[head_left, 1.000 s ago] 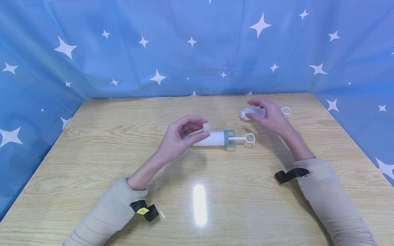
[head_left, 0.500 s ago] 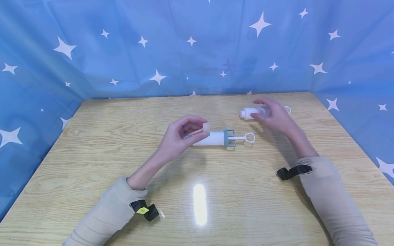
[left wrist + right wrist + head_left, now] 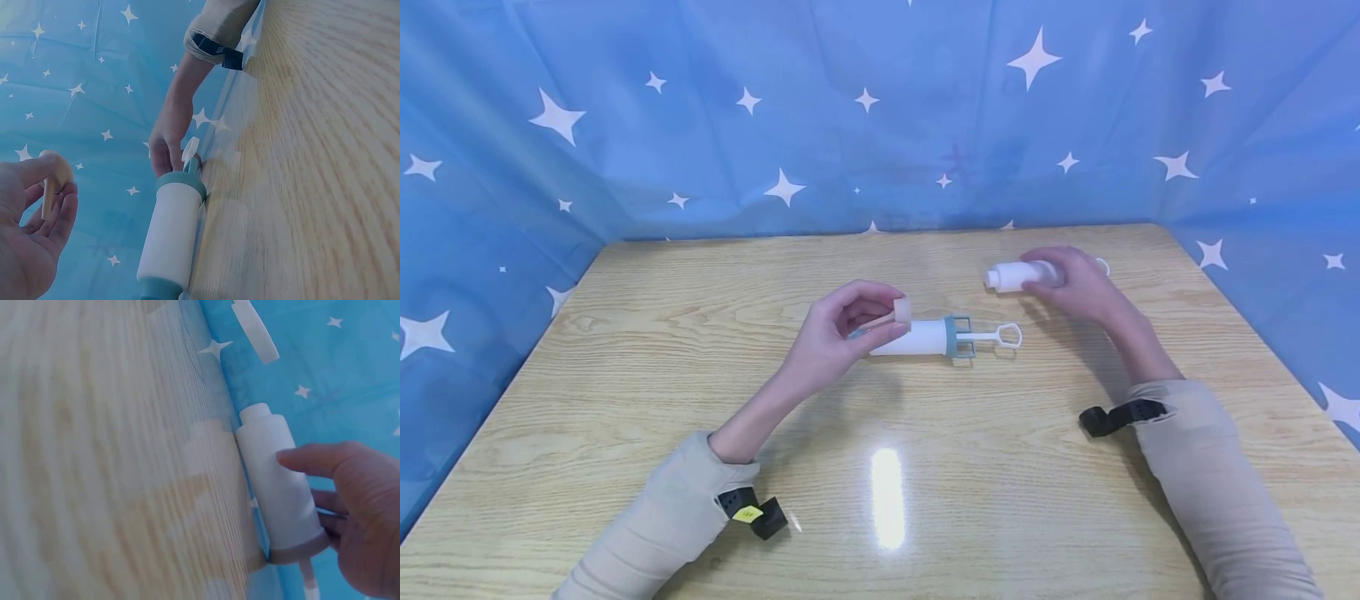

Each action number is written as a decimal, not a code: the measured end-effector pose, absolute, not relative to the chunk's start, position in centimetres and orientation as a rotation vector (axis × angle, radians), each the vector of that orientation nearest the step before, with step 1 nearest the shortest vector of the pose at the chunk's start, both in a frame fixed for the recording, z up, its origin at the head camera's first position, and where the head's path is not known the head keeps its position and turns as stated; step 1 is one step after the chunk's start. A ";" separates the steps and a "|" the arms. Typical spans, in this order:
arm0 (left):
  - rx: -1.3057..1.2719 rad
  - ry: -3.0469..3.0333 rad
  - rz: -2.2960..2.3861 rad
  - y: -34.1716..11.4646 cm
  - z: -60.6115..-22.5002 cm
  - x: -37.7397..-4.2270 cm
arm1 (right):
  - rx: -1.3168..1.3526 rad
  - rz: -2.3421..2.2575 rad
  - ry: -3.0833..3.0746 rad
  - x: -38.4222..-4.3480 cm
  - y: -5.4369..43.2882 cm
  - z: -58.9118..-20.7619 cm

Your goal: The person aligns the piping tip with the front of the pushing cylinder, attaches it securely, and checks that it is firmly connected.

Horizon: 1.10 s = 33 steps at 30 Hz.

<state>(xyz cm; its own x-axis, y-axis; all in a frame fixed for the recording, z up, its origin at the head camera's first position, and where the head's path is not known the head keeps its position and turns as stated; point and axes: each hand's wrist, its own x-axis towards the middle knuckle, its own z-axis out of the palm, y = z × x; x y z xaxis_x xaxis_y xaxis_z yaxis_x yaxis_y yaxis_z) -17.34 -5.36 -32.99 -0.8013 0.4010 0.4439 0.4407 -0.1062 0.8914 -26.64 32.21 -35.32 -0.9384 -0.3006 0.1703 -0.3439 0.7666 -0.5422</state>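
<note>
My left hand (image 3: 835, 332) pinches a small, short translucent-white cylinder (image 3: 902, 311) between thumb and fingertips. Behind it on the table lies a white syringe-like tube with teal ends (image 3: 925, 337); its white pull handle (image 3: 1010, 336) points right, and my hand overlaps its left end. At the back right, my right hand (image 3: 1071, 279) holds a second, all-white syringe-like tube (image 3: 1013, 276). The right wrist view shows my thumb on the side of this white tube (image 3: 265, 469), with the other fingers behind it. Its narrow neck points left; the hand partly hides its loop handle (image 3: 1102, 266).
The light wood table (image 3: 647, 367) ends at a blue curtain with white stars (image 3: 880, 125) at the back and sides. Small black wrist cameras sit on both sleeves. A bright reflection shines on the tabletop in front.
My right hand has moved a little to the right along the white tube and its fingers have closed in around it. My left hand stays where it was.
</note>
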 end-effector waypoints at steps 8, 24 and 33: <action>-0.979 -2.080 -2.087 -5.5 -33.0 -17.4 | 0.481 0.895 -2.956 -26.6 32.4 -35.2; -0.974 -2.072 -2.092 -5.6 -32.9 -17.6 | 0.449 0.826 -3.053 -26.2 32.2 -34.7; -0.983 -2.039 -2.114 -5.7 -32.7 -17.6 | 0.464 0.799 -3.058 -26.0 32.0 -34.3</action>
<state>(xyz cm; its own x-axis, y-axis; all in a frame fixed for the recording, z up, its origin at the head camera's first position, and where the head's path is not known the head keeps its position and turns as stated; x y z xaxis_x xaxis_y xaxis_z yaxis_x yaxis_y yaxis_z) -17.59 -5.74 -32.75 -0.7976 0.3876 0.4622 0.4480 -0.1325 0.8842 -26.03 32.02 -34.31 -0.9565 -0.2908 0.0223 -0.2645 0.8328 -0.4863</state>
